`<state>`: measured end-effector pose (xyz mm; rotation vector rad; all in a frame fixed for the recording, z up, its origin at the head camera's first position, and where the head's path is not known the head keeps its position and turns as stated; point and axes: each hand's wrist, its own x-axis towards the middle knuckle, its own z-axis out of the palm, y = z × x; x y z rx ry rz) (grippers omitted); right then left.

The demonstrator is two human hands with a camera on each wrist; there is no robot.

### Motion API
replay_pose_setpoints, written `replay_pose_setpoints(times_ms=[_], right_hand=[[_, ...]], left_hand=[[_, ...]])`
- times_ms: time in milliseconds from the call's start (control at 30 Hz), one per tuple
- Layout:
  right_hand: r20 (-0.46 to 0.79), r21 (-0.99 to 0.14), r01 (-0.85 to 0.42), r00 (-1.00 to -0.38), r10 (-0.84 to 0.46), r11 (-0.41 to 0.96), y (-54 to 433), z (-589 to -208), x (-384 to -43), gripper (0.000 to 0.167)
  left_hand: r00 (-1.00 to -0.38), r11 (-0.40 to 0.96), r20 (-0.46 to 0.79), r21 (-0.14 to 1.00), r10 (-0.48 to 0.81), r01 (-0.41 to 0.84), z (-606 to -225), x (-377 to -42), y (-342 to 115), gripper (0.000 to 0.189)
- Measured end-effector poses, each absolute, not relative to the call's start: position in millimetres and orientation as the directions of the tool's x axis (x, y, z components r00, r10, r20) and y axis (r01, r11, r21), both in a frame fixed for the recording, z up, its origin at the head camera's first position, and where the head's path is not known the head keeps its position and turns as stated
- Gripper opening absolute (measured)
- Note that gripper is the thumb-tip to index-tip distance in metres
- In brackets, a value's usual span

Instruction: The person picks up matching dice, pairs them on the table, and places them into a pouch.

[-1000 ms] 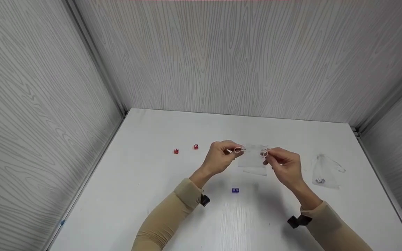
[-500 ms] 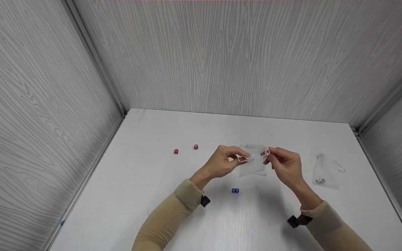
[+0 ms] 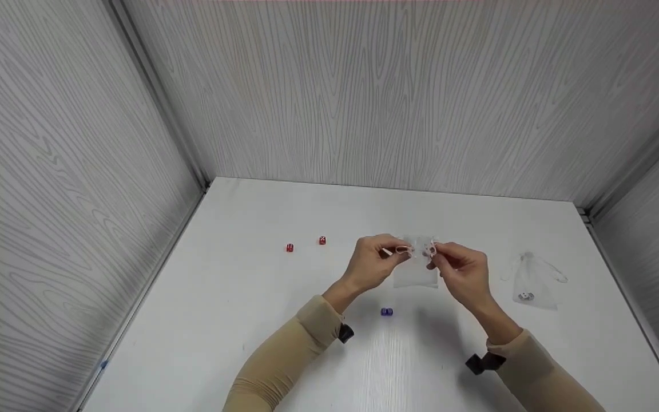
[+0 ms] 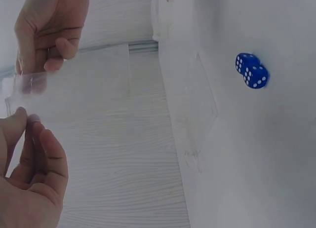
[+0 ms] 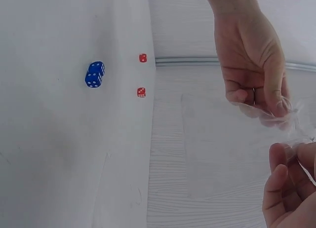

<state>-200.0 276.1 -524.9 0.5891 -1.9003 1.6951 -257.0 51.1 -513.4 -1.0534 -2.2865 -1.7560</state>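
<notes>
My left hand (image 3: 370,264) pinches one side of the mouth of a sheer white drawstring pouch (image 3: 415,279), near a loop of its cord. On the other side my right hand (image 3: 464,273) pinches the pouch's edge and cord loop. The two sets of fingertips are close together, and the cloth hangs down between them, above the table. In the right wrist view the cloth is gathered at the fingertips. Below the pouch, two blue dice (image 3: 386,312) stand against each other; the left wrist view shows the blue dice (image 4: 252,71) larger.
Two red dice (image 3: 322,240) sit apart at the left on the white table (image 3: 209,320). At the right lies another sheer pouch (image 3: 535,280) with black-and-white dice inside. The left wrist view shows a further sheer pouch (image 4: 200,107) flat on the table. Panels (image 3: 364,97) enclose the table.
My left hand first moved right and slightly down, then rose a little, bringing it closer to the right hand. The pouch's mouth has narrowed and its cloth has gathered.
</notes>
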Motion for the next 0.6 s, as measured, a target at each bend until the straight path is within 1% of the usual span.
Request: replay_pose_setpoints(times_ms=[100,267,400,500,600], right_hand=[[0.641,-0.760,-0.629,-0.767,0.029,0.161,273.0,-526.7,-199.9,0.028],[0.671,-0.736,-0.649,-0.737,0.083,0.190,274.4,-527.0,-198.1,0.019],[0.689,-0.723,-0.667,-0.713,0.127,0.180,279.4,-526.5,-197.4,0.015],[0.697,-0.717,-0.678,-0.707,0.124,0.164,281.2,-526.7,-197.7,0.014],[0.700,-0.713,-0.683,-0.706,0.109,0.157,280.4,-527.8,-197.8,0.016]], left_hand=[[-0.766,0.112,0.444,0.829,0.464,0.548,-514.7,-254.0,56.3,0.013],[-0.788,0.121,0.455,0.831,0.415,0.543,-518.1,-253.1,56.5,0.011],[-0.791,0.117,0.464,0.830,0.399,0.546,-518.9,-253.8,51.8,0.011],[-0.786,0.107,0.472,0.827,0.400,0.551,-518.9,-254.0,49.7,0.012],[-0.788,0.100,0.473,0.830,0.395,0.548,-519.2,-253.6,50.9,0.012]])
